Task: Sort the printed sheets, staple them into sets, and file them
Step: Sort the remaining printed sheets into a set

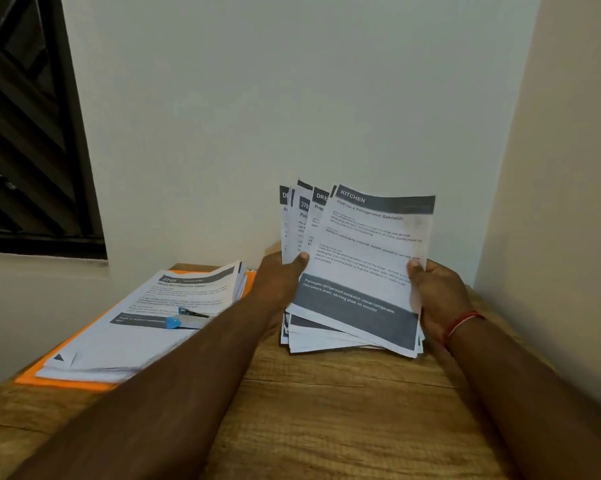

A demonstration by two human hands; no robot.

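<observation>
I hold a fanned bundle of printed sheets (358, 258) upright above the wooden table (327, 403), near the wall. The front sheet has a dark header reading KITCHEN. My left hand (281, 275) grips the bundle's left edge, thumb on the front. My right hand (437, 292) grips the right edge, thumb on the front too. The bundle's lower edges rest on or just above the table. To the left lies a second stack of printed sheets (146, 327) on an orange folder (67, 379). A blue and silver stapler (184, 318) sits on top of that stack.
A pale wall stands right behind the table and another closes in on the right. A dark louvred window (25, 133) is at the upper left. Bare wood lies in front of the held bundle, between my forearms.
</observation>
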